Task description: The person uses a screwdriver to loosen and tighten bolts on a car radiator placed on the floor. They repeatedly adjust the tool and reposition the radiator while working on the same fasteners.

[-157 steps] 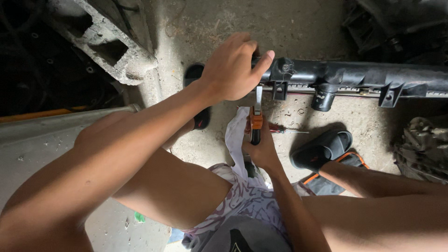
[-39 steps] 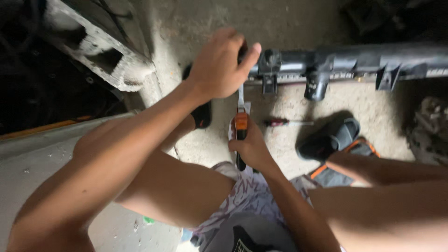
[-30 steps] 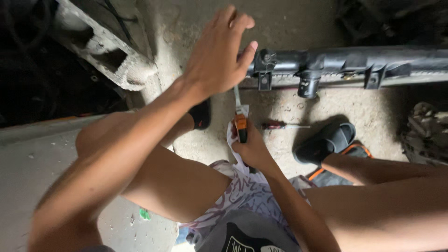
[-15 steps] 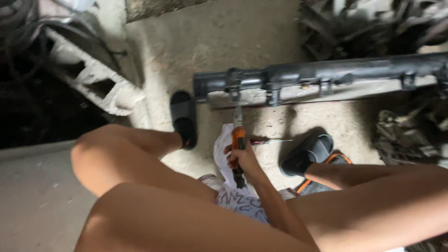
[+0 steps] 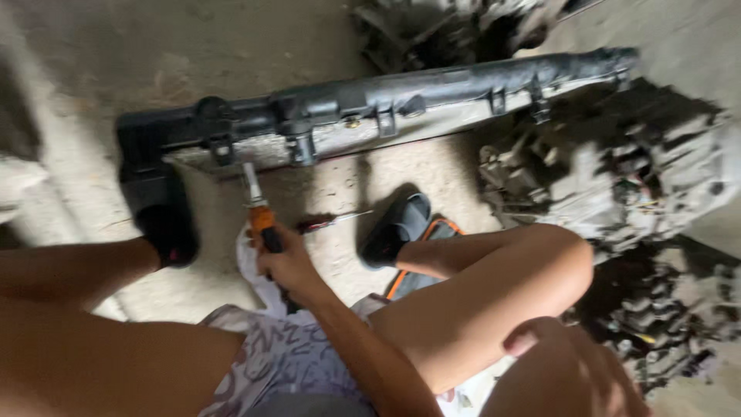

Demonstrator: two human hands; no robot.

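Head view, looking down at a seated person's legs and a concrete floor [image 5: 231, 54].

Right hand [image 5: 287, 266], lower centre of the frame: the fingers were curled shut around the orange and black handle of a screwdriver [image 5: 261, 220], with the knuckles towards the camera. The shaft ran up and slightly left from the fist, and its tip met the lower edge of a long black car part [image 5: 363, 112] near that part's left end, just beside a small bracket.

Left hand [image 5: 567, 367], lower right of the frame: it lay on or against the raised knee, close to the camera and blurred. Whether it was open or closed could not be told, and nothing could be seen in it.

The long black car part lay flat across the upper half of the frame, rising slightly from left to right. Its top was dark plastic with clips and stubs along it; a paler metal strip showed beneath.

A second, thinner screwdriver [image 5: 333, 222] with a dark handle lay on the floor just right of the held one, well clear of the hand. A white rag [image 5: 258, 282] sat under the right hand. Black sandals [image 5: 397, 228] were on both feet. A heap of grimy engine parts [image 5: 633, 193] filled the right side of the frame.
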